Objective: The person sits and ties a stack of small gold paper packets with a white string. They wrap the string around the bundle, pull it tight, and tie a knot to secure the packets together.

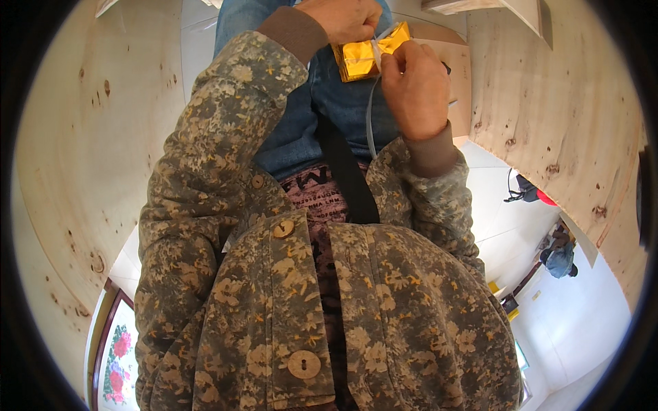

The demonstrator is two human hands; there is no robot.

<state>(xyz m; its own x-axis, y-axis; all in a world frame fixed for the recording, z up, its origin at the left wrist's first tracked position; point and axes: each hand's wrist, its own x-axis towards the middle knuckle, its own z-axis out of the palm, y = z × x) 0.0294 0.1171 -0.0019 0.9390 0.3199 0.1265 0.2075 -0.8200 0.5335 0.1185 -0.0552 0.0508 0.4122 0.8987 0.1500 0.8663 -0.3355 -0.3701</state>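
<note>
Gold-coloured package (357,60) above the blue jeans (291,133), with a pale ribbon (371,122) across its middle and trailing below. The right hand (419,85), thumb and fingers bent, meets the package's right end; the left hand (346,19) curls beside its upper left. Neither hand's exact grip can be told.

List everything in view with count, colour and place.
golden package: one, gold, top centre
ribbon: one, grey, across package, trailing down
cardboard: one, brown, top right
wooden panels: at least two, tan, both sides
flowered panel: one, white and pink, lower left
unclear item: one, black and red, right
blurred shape: one, bluish, far right
floor: one, pale, right
strap: one, black, centre
jeans: one pair, blue, top centre
jacket: one, brown floral, lower centre
shirt: one, pink, under jacket
left hand: one, bare, by package
right hand: one, bare, at package
</note>
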